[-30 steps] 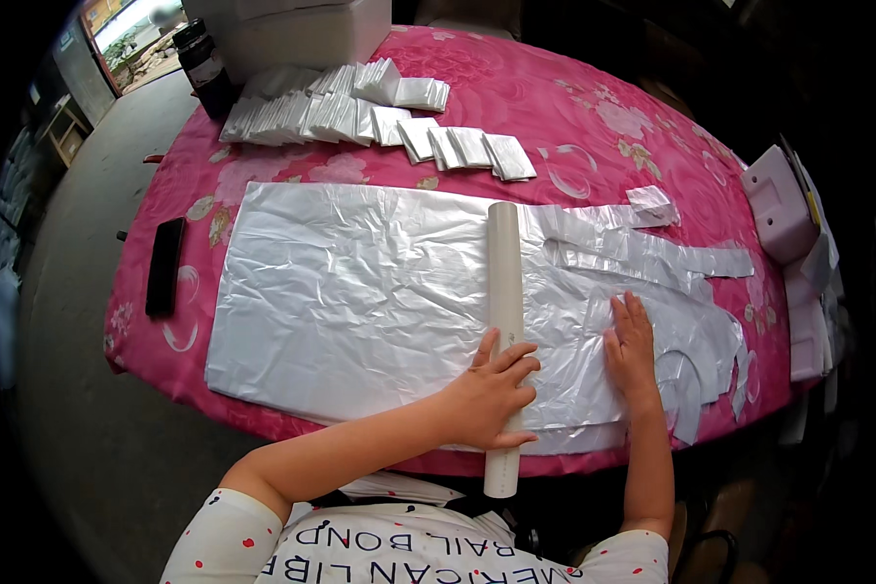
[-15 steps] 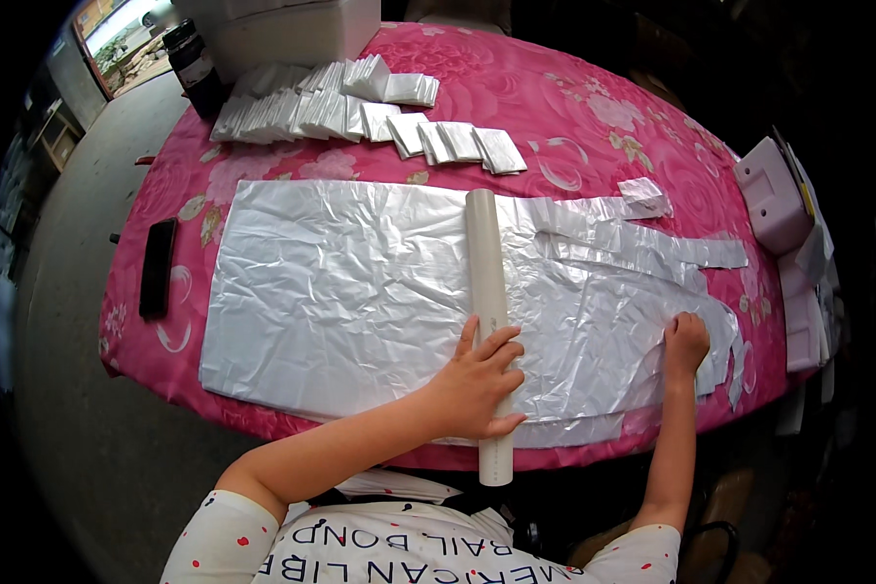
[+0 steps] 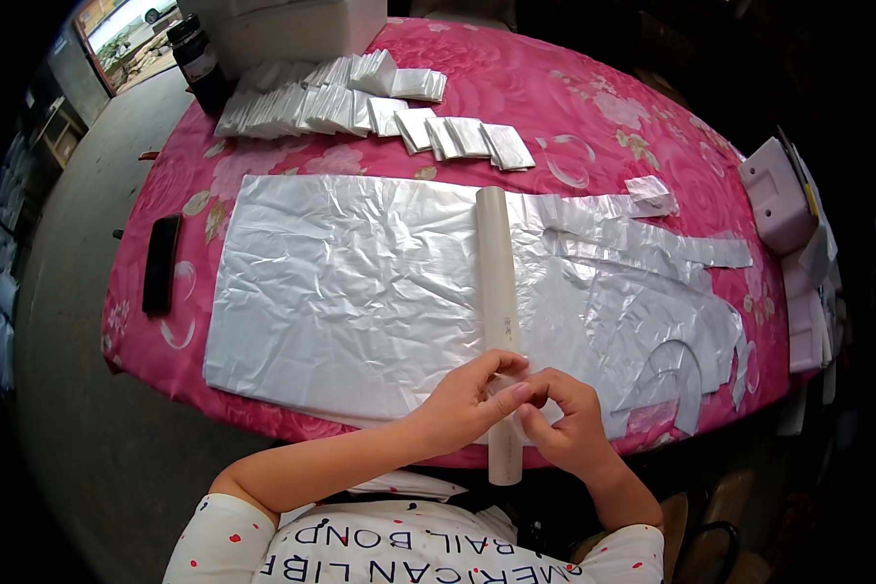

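Observation:
A stack of thin silvery-white plastic bags (image 3: 341, 282) lies flat, its cut handle strips fanning to the right. Across it rests a pale grey plastic pipe (image 3: 496, 263), its near end overhanging the table edge. My left hand (image 3: 472, 399) is closed over the pipe's near part, thumb and fingers pinching a bit of thin, see-through bag film. Fingertips touching the left ones, my right hand (image 3: 566, 419) is closed in a pinch just right of the pipe. The fingers hide most of the film between them.
Folded bag packets (image 3: 321, 107) stand in rows at the far left, before a white box (image 3: 292, 34) and a dark bottle (image 3: 195, 63). A black phone (image 3: 161, 265) lies on the pink flowered tablecloth (image 3: 594, 107). Pale pink containers (image 3: 779, 200) stand at the right edge.
My right hand has moved left from the bag handles to the pipe and meets my left hand. The left has loosened its spread grip on the pipe. A curved handle strip now shows at the right.

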Tool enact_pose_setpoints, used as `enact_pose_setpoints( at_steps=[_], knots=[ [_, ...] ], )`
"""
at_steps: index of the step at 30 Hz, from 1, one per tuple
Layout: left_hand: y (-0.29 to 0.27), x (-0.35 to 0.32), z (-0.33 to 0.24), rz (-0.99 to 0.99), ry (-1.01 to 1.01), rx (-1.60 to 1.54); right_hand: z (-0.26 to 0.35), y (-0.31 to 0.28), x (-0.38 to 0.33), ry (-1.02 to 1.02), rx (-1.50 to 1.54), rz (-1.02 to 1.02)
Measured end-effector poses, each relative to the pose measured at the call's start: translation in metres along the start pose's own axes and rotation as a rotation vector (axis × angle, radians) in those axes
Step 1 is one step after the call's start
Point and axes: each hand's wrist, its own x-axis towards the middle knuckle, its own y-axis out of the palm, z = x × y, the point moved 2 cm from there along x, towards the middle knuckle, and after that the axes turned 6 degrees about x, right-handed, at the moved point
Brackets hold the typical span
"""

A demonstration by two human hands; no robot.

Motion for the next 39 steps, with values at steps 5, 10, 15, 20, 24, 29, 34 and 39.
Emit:
enact_pose_setpoints(
  at_steps=[5, 10, 15, 20, 24, 29, 34, 39],
  knots=[
    [-0.042, -0.016, 0.022, 0.038, -0.333, -0.209, 0.000, 0.019, -0.001, 0.053, 0.008, 0.266],
    [-0.074, -0.033, 0.042, -0.065, -0.314, -0.238, -0.004, 0.017, -0.001, -0.038, -0.153, 0.122],
    [-0.059, -0.031, 0.043, -0.047, -0.384, -0.291, -0.003, 0.027, 0.009, -0.216, -0.495, -0.024],
    [-0.044, -0.032, 0.039, 0.030, -0.210, 0.203, -0.014, 0.039, 0.000, -0.187, -0.401, 0.219],
    [-0.052, -0.036, 0.031, 0.001, -0.298, -0.027, -0.014, 0.039, -0.005, -0.218, -0.437, 0.145],
    [-0.057, -0.043, 0.022, 0.074, -0.338, -0.004, -0.005, 0.040, -0.008, -0.272, -0.409, 0.052],
    [-0.038, -0.038, 0.018, 0.044, -0.236, -0.035, -0.007, 0.051, -0.008, -0.294, -0.389, 0.088],
    [-0.042, -0.038, 0.039, 0.024, -0.181, -0.062, -0.013, 0.041, -0.008, -0.262, -0.318, 0.041]
  ],
)
